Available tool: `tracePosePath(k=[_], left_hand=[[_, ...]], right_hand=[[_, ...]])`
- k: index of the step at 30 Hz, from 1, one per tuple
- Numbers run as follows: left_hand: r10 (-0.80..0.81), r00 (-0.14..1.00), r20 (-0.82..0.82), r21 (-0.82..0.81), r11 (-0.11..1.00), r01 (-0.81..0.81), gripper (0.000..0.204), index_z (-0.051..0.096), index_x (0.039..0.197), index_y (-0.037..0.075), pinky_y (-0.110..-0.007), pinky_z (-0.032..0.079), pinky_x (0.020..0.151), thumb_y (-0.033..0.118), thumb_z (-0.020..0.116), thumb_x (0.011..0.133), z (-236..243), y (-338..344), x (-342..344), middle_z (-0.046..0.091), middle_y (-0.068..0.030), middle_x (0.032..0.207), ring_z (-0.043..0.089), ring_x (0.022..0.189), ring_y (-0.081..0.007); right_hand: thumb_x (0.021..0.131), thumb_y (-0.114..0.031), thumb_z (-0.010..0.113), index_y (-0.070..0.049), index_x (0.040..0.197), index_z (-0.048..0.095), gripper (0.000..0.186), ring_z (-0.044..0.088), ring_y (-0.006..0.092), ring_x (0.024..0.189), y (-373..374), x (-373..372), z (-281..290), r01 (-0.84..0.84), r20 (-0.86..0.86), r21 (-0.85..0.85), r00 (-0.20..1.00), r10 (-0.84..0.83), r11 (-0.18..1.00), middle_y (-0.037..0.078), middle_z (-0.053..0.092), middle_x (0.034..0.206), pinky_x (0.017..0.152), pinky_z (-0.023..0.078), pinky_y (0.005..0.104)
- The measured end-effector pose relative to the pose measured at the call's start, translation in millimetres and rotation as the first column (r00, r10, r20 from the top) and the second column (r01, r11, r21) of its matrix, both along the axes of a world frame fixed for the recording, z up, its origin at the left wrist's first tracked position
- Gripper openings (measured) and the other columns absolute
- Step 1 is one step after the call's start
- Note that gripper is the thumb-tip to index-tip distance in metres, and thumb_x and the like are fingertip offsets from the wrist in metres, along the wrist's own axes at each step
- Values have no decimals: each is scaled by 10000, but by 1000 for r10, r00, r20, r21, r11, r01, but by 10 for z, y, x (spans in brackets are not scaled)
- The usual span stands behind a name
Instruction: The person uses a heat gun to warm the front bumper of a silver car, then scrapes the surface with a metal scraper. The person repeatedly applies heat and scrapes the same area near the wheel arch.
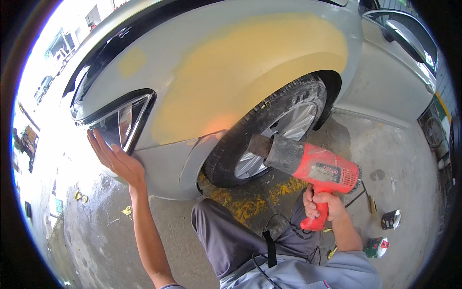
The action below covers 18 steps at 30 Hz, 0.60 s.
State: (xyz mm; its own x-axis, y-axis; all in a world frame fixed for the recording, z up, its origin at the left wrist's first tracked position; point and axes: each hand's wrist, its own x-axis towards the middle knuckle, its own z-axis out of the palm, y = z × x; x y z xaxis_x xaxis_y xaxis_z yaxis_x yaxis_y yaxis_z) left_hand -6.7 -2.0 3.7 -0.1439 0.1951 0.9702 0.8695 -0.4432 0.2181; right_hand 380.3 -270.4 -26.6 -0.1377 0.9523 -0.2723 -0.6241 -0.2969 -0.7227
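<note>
In my right hand (321, 203) is a red and black heat gun (322, 166), my fingers wrapped round its handle. The blackened nozzle points left, toward the car's fender (231, 82), which carries a broad yellowish patch. An orange glow shows on the patch's lower edge, just above the wheel arch. My left hand (117, 161) is raised with its fingers stretched out, against or just in front of the headlight (126, 120); I cannot tell whether it touches. Behind the gun's nozzle stands the dusty front wheel (279, 130).
Two open cans, one dark (391, 219) and one green (376, 247), stand on the concrete floor at the right. A cord runs by my knees. The side mirror (405, 39) juts out at the upper right. Yellow scraps (127, 211) lie on the floor at the left.
</note>
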Motion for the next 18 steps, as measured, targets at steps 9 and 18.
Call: tracePosePath(k=[9,18], left_hand=[[19,1000,13,-6,1000,-19,527,371,1404,18,-452,187,1125,345,235,1014,10,-11,10,307,-174,1484,264,1385,-331],[42,999,1,-13,999,-42,497,348,1427,61,-488,198,1110,306,241,1008,5,-11,18,307,-176,1482,267,1383,-343]], right_hand=[[691,-207,628,-40,794,486,241,426,157,391,49,187,50,157,68,48,985,-160,986,62,461,610,414,414,346],[739,-237,602,-52,798,471,235,403,143,404,111,411,42,241,-30,135,971,-239,961,48,452,623,416,381,309]])
